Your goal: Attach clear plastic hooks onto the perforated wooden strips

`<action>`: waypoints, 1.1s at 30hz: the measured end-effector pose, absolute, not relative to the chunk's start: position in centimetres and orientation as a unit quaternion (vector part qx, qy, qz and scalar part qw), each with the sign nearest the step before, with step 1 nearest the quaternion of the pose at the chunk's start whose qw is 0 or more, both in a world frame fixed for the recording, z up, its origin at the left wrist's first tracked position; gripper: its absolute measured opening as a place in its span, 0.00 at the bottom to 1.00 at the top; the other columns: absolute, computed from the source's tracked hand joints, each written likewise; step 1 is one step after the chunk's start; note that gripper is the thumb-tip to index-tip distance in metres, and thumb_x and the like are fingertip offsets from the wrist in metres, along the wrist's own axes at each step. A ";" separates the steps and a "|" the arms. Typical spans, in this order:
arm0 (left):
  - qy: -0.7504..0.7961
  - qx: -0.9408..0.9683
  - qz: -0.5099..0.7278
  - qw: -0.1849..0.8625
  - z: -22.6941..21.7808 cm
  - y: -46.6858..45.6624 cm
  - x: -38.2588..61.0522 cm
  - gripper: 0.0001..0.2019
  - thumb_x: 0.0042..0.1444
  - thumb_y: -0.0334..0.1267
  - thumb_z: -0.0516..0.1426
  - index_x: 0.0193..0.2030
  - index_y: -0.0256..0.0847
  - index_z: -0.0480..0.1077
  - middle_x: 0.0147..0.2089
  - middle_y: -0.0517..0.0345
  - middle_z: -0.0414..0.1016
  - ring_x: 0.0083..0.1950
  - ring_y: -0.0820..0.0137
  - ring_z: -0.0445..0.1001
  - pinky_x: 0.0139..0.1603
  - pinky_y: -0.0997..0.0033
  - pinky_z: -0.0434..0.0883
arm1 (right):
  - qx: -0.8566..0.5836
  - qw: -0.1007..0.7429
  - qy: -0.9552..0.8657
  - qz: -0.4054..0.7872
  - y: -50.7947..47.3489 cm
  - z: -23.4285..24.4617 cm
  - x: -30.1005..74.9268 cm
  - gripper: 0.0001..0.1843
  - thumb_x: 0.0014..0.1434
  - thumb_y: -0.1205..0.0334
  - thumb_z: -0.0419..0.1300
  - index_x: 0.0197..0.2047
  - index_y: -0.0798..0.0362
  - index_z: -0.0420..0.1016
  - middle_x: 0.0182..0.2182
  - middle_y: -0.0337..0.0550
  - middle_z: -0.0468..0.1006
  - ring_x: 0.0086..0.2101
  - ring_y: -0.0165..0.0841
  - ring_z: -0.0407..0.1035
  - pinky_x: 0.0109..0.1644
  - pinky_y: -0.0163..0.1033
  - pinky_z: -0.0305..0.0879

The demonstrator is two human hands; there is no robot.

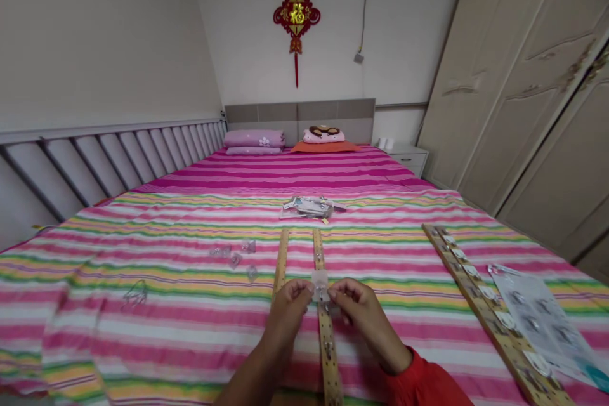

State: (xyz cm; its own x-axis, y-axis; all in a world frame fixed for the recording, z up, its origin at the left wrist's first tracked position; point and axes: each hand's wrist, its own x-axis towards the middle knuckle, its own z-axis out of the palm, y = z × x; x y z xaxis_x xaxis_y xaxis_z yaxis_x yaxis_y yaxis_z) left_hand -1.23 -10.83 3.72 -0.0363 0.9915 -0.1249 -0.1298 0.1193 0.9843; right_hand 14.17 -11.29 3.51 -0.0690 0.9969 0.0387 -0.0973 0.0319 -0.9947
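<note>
My left hand (288,312) and my right hand (359,320) pinch a small translucent square patch (320,285) from either side, just above a narrow wooden strip (326,342). That strip lies lengthwise under my hands and carries small metal hooks. A second wooden strip (280,260) lies left of it, partly hidden by my left hand. Several clear plastic hooks (233,255) are scattered on the bedspread to the left. My right sleeve is red.
Everything lies on a pink-striped bedspread (190,330). To the right are a wooden strip with white round patches (490,304) and a printed sheet (537,320). A plastic packet (309,207) lies ahead. Pillows, a wardrobe and a side railing surround the bed.
</note>
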 end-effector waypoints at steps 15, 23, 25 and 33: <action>0.543 0.430 0.528 0.492 2.7 1.4 0.9 0.05 0.36 0.36 0.61 0.20 0.37 0.71 0.19 0.63 0.69 0.24 0.74 0.66 0.31 0.73 0.64 | -0.465 0.565 -0.505 0.458 0.3 1.7 14.7 0.14 0.40 0.51 0.64 0.20 0.53 0.71 0.14 0.34 0.68 0.16 0.26 0.56 0.19 0.33 0.52; 0.574 0.442 0.519 0.454 0.1 6.1 1.5 0.03 0.36 0.30 0.58 0.17 0.39 0.67 0.20 0.62 0.70 0.26 0.71 0.68 0.33 0.73 0.66 | -0.475 0.562 -0.505 0.452 4.5 -0.7 15.0 0.12 0.41 0.53 0.63 0.20 0.52 0.70 0.13 0.32 0.65 0.16 0.26 0.54 0.19 0.33 0.50; 0.575 0.448 0.516 0.449 -0.4 6.8 1.7 0.03 0.37 0.30 0.57 0.17 0.40 0.67 0.20 0.62 0.70 0.26 0.72 0.68 0.33 0.73 0.66 | -0.477 0.562 -0.504 0.450 5.1 -1.4 15.0 0.12 0.41 0.52 0.63 0.20 0.53 0.70 0.14 0.34 0.66 0.17 0.26 0.55 0.19 0.33 0.50; 0.598 0.463 0.499 0.422 -2.2 9.1 2.0 0.08 0.35 0.31 0.59 0.14 0.40 0.63 0.16 0.64 0.64 0.25 0.70 0.68 0.28 0.74 0.63 | -0.483 0.570 -0.500 0.439 6.5 -3.4 14.8 0.14 0.43 0.51 0.62 0.19 0.53 0.69 0.12 0.32 0.64 0.16 0.27 0.55 0.19 0.33 0.51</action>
State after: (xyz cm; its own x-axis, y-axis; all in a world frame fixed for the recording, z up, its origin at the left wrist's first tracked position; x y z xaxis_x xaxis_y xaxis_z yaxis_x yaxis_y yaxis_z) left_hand 1.98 9.10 -2.16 -0.2139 0.9759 -0.0432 0.1328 0.0729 0.9885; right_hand 14.79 6.48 -3.36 0.1160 0.9825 0.1460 -0.0173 0.1490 -0.9887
